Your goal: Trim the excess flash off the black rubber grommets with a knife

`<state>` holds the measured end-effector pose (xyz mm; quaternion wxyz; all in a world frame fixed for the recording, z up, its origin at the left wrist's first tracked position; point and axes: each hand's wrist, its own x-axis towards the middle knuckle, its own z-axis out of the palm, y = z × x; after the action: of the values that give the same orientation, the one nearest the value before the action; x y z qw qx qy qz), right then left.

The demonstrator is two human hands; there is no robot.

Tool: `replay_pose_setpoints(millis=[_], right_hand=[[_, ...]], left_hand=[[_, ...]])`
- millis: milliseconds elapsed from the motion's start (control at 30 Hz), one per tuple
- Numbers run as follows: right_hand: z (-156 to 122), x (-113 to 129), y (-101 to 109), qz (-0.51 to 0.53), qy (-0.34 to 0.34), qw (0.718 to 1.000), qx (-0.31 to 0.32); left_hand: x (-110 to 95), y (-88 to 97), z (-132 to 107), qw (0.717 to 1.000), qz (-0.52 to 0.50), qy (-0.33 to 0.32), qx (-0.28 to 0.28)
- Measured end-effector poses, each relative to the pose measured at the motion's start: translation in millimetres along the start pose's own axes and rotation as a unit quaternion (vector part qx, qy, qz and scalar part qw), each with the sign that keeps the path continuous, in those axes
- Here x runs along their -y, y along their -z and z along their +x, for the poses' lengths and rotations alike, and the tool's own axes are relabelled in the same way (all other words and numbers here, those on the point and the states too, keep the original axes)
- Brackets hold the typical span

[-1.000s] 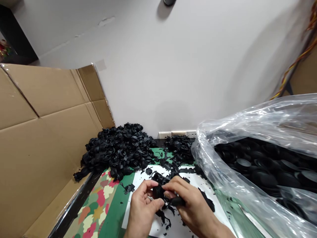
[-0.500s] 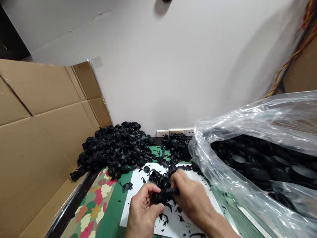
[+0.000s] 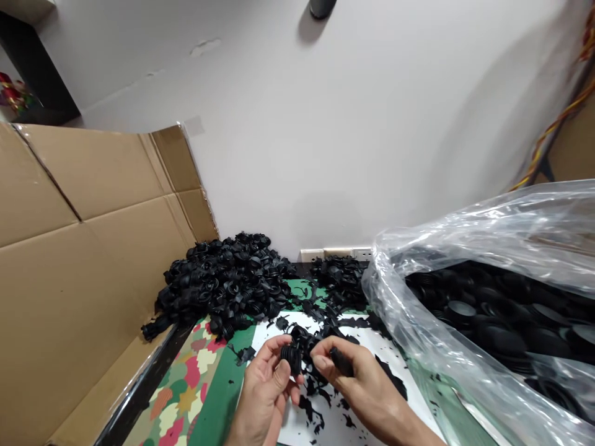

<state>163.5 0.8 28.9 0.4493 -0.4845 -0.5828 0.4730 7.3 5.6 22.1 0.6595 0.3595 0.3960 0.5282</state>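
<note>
My left hand point(image 3: 268, 384) is closed around a black ribbed rubber bellows point(image 3: 291, 359), pinching it between thumb and fingers. Just to the right, my right hand point(image 3: 360, 381) is closed on a short black rod-like handle point(image 3: 341, 361) that sticks out between the fingers; its working end is hidden. The right thumb and forefinger come close together beside the bellows, and whether a scrap sits between them I cannot tell. Under both hands lies a white sheet point(image 3: 272, 328), strewn with torn black rubber scraps point(image 3: 316, 418). More black ribbed pieces lie just behind the fingers.
A large heap of black rubber bellows point(image 3: 227, 279) stands back left, against a cardboard panel point(image 3: 116, 248). A smaller heap of black scraps point(image 3: 341, 279) lies by the wall sockets point(image 3: 337, 254). On the right, a clear plastic bag point(image 3: 385, 291) holds many black rubber parts point(image 3: 497, 310).
My right hand has drawn back from the bellows, and the black handle now points up between its fingers. My left hand has turned the bellows upright. The view has shifted slightly.
</note>
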Motion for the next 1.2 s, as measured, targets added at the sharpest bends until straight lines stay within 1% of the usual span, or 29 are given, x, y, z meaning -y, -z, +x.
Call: replay_pose_setpoints(millis=[33,100,200,333,433,600,667,733,800,833,867,967,1033,1067,1100,1133,1200], right_hand=[[-1.2,1.6,-2.3,0.032,-0.007,0.999,0.023],[-3.0,2.6,-6.5,0.087,-0.008,0.995,0.048],[-3.9,0.4,-11.5,0.118,0.0,0.991,0.055],[-2.8,-1.1,-12.5,0.082,0.012,0.996,0.041],[-3.1,0.5,-10.5,0.042,0.025,0.998,0.03],[-5.9,0.1,-9.8,-0.052,0.076,0.995,0.025],[-5.5,-3.5,-10.2,-0.118,0.093,0.989,0.01],[-3.3,-9.2,-8.3,-0.208,0.114,0.971,-0.015],[0.4,-14.9,-2.1,-0.292,0.128,0.946,-0.053],[2.5,-17.0,2.6,-0.316,0.124,0.937,-0.076],[4.7,-18.4,8.0,-0.323,0.11,0.935,-0.102],[9.8,-17.1,22.5,-0.286,0.046,0.942,-0.168],[11.1,-13.2,26.3,-0.271,0.009,0.945,-0.185],[11.1,-11.0,26.0,-0.27,-0.005,0.945,-0.184],[10.6,-8.9,24.4,-0.269,-0.012,0.947,-0.176],[9.7,-7.1,22.0,-0.266,-0.015,0.95,-0.162],[7.7,-4.8,16.8,-0.26,-0.015,0.958,-0.124]], left_hand=[[0.5,-0.3,0.2,1.0,-0.002,0.0,-0.002],[2.2,-0.4,1.1,1.0,-0.009,0.006,-0.002],[6.4,0.5,3.0,1.0,-0.019,0.018,-0.004],[11.2,0.9,3.0,1.0,-0.007,0.023,-0.008],[11.4,-0.1,2.4,1.0,0.019,0.006,0.001],[9.3,-2.2,4.9,0.997,0.072,-0.027,0.006],[9.6,-2.9,5.2,0.995,0.094,-0.029,-0.001],[10.4,-3.5,3.2,0.993,0.116,-0.019,-0.004],[10.8,-3.8,-0.8,0.991,0.136,0.015,0.004],[10.5,-3.8,-3.2,0.989,0.14,0.036,0.012],[9.8,-3.6,-5.4,0.989,0.137,0.054,0.022],[5.8,-2.6,-8.5,0.992,0.091,0.081,0.042],[2.9,-2.0,-6.5,0.994,0.045,0.087,0.043],[1.7,-1.9,-4.4,0.996,0.019,0.085,0.028],[0.6,-1.8,-1.8,0.997,-0.006,0.076,0.0],[-0.5,-1.8,1.1,0.997,-0.033,0.06,-0.039],[-3.3,-1.2,6.9,0.988,-0.086,0.033,-0.125]])
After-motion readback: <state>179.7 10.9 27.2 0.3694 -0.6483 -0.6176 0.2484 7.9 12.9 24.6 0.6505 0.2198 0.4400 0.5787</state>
